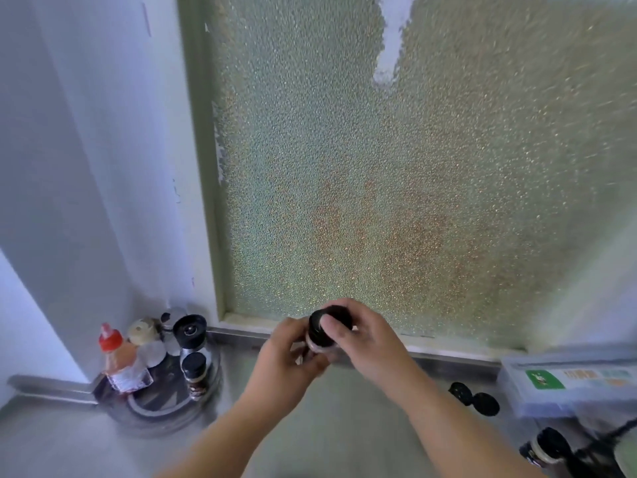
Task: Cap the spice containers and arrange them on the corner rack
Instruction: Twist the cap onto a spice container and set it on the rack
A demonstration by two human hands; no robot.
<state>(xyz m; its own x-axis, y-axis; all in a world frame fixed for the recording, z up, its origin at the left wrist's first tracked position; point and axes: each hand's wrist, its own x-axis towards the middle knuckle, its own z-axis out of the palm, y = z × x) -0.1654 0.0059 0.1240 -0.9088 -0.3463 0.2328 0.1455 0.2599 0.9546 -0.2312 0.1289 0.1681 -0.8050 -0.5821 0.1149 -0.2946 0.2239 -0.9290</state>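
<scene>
A spice jar (319,343) is gripped by the left hand (289,360) while its black cap (329,324) is pressed on by the right hand (365,339); several containers are already stood on the corner rack (162,414), and another jar (544,446) and two loose caps (474,398) are left on the counter.

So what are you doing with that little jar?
A person is putting a black cap on a small spice jar. The left hand holds the jar while the right hand grips the cap on top. Several bottles already stand on the corner rack, and loose black caps lie on the counter at the right.
</scene>
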